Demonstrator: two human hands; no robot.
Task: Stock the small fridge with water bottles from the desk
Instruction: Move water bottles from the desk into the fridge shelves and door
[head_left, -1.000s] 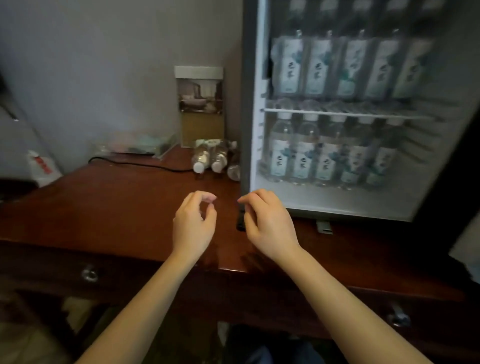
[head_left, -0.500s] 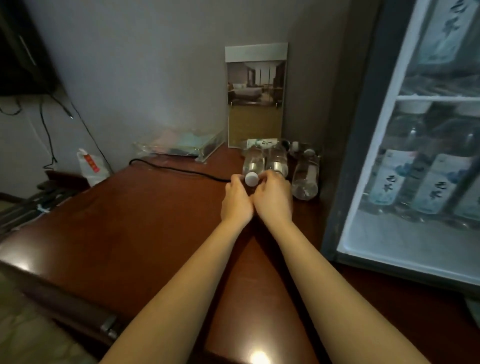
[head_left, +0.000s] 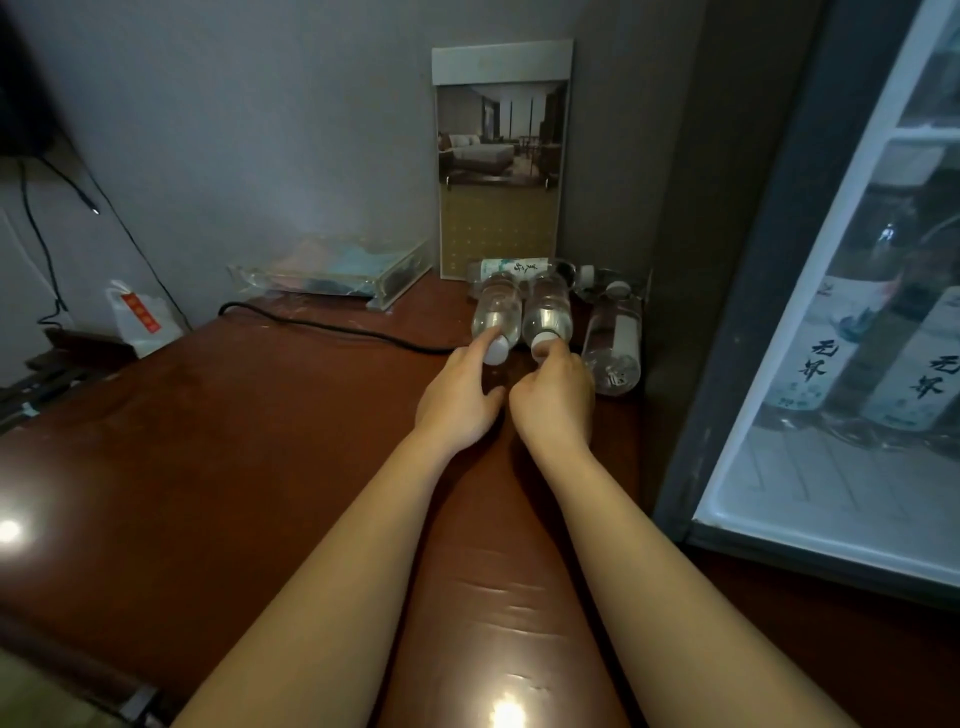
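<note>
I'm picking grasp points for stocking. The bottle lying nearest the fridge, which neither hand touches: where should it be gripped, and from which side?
Take the bottle round its middle, probably from above at the near end. It lies on its side, base toward the person and cap at the far end. The fridge wall and the middle bottle crowd its two sides.
</note>
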